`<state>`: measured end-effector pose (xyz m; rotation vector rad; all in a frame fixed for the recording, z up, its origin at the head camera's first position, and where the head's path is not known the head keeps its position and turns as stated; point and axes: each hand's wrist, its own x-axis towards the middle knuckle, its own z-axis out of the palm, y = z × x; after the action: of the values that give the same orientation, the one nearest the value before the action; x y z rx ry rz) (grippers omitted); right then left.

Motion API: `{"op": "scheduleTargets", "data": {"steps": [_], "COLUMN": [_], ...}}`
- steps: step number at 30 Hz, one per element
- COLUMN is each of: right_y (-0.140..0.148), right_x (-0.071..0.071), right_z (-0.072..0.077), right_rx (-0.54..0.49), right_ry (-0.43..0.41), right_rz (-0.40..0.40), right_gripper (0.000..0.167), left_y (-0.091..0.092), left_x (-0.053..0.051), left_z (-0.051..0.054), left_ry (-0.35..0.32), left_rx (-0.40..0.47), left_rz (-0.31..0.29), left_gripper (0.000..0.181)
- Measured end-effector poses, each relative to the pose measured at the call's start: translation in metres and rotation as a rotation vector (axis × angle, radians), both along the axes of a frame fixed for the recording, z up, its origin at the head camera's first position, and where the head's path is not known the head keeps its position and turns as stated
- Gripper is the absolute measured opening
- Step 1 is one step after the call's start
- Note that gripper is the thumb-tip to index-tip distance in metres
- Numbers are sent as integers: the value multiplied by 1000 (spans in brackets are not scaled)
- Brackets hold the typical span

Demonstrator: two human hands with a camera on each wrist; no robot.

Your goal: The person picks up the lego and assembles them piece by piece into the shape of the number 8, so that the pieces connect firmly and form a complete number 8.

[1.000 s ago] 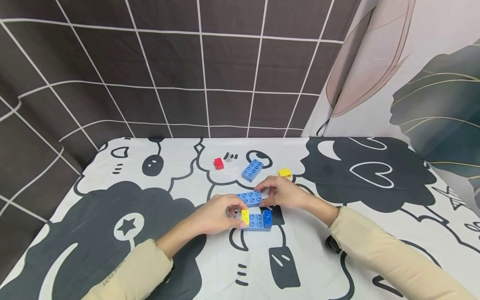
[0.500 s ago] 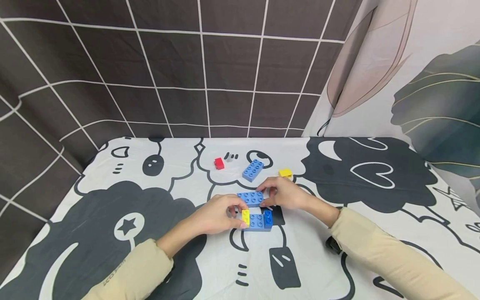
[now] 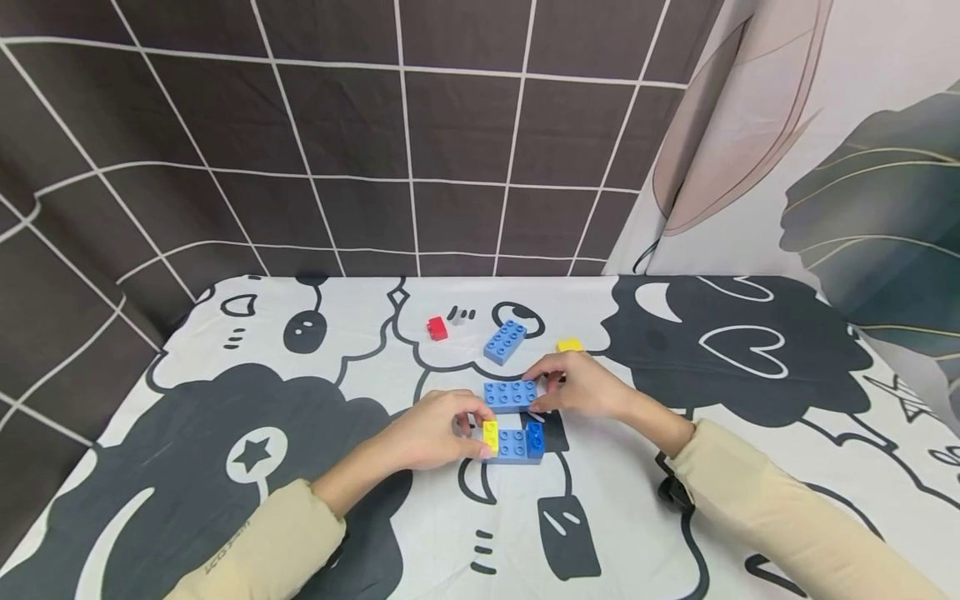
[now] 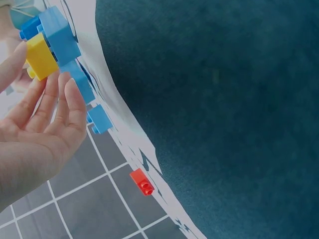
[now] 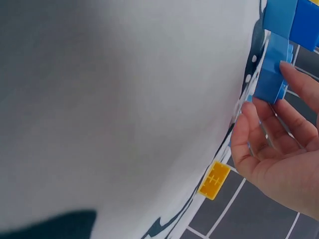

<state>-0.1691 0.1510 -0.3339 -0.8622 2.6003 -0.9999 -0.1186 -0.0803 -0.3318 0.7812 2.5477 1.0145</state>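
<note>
My left hand (image 3: 431, 429) pinches a small yellow brick (image 3: 491, 437), which sits on the left end of a light blue brick (image 3: 512, 458). At that brick's right end stands a darker blue brick (image 3: 535, 440). Just behind lies a second light blue brick (image 3: 506, 398), studs up and roughly parallel to the front one. The right hand (image 3: 581, 387) holds its right end between thumb and fingers; the right wrist view also has this brick (image 5: 271, 64) at the fingertips. In the left wrist view, the yellow brick (image 4: 42, 57) is between thumb and fingers.
Farther back lie a red brick (image 3: 437, 328), a third light blue brick (image 3: 505, 342) set at an angle, and a yellow brick (image 3: 570, 344) partly behind the right hand. Its hollow underside shows on the yellow brick (image 5: 214, 180) in the right wrist view. A dark gridded curtain (image 3: 465, 217) hangs behind the patterned cloth.
The right hand and the second light blue brick have shifted a little to the right, baring its left end. My left hand stays in place on the yellow brick.
</note>
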Motion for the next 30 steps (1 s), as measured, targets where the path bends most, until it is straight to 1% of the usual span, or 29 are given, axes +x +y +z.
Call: {"op": "scheduleTargets", "data": {"steps": [5, 10, 17, 21, 25, 30], "right_y": [5, 11, 20, 24, 26, 26], "right_x": [1, 4, 10, 14, 19, 26], "right_z": [4, 12, 25, 31, 35, 37], "right_rx": [-2, 4, -25, -41, -29, -29], "right_ry": [11, 19, 23, 35, 42, 61], "right_rz": [-9, -15, -23, -9, -10, 25], "right_gripper": [34, 36, 35, 34, 34, 34], "left_y": [0, 0, 0, 0, 0, 0], "left_x": [0, 0, 0, 0, 1, 2], "left_z": [-1, 0, 1, 0, 0, 0], "left_ry": [-2, 6, 5, 2, 4, 10], "left_rx": [1, 2, 2, -1, 0, 7], "left_rz": [3, 3, 7, 9, 4, -4], "left_gripper": [29, 29, 28, 27, 28, 27]}}
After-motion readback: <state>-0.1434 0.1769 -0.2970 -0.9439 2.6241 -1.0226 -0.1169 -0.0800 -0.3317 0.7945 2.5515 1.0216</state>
